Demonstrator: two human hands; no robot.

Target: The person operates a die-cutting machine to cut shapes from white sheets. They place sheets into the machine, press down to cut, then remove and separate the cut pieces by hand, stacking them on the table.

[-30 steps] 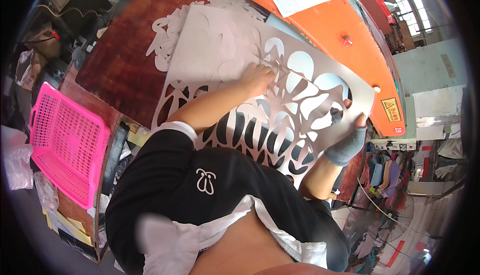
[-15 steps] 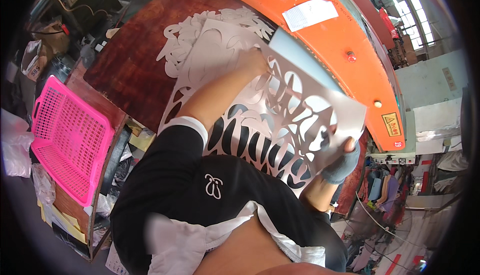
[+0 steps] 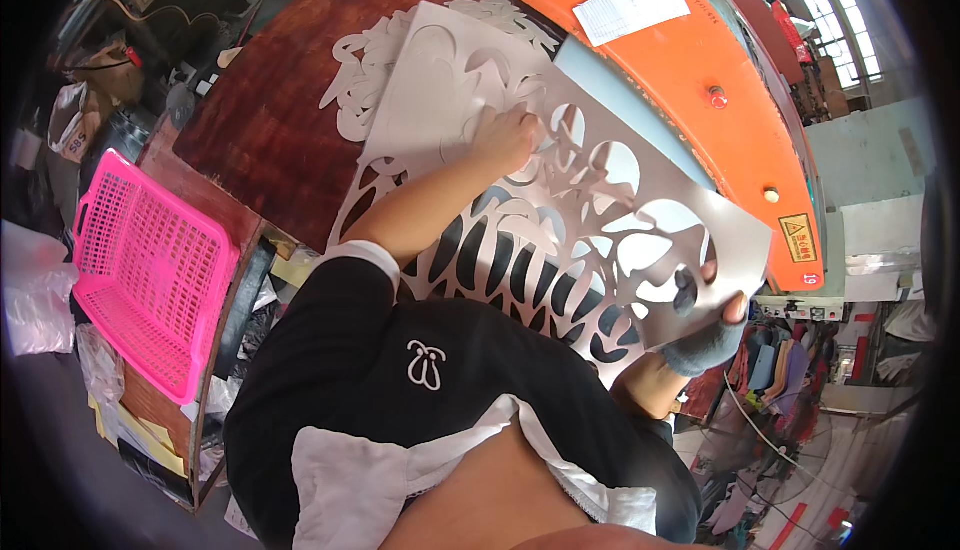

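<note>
A pale pinkish-grey die-cut sheet (image 3: pixel 735 225), full of rounded and leaf-shaped holes, is stretched out in front of me. My right hand (image 3: pixel 712 340), in a grey fingerless glove, grips its near right corner with the thumb on top. My bare left hand (image 3: pixel 508 140) is over the sheet's middle left with its fingers curled closed. What those fingers hold among the cut-outs is hidden. Beneath lies more sheet with narrow slots (image 3: pixel 500 275) showing dark through it. A heap of loose pale cut pieces (image 3: pixel 350 90) rests beyond the sheet's left edge.
The orange machine beam (image 3: pixel 690 80) arches along the far right, above a pale blue-white surface (image 3: pixel 625 110). Sheet and pieces lie on a reddish-brown board (image 3: pixel 260 110). A pink plastic basket (image 3: pixel 160 270) stands at left. Coloured pieces (image 3: pixel 770 360) hang at the right.
The sheet's right corner has moved right and down with my right hand, and its far left corner has shifted up. My left hand has come slightly nearer across the sheet.
</note>
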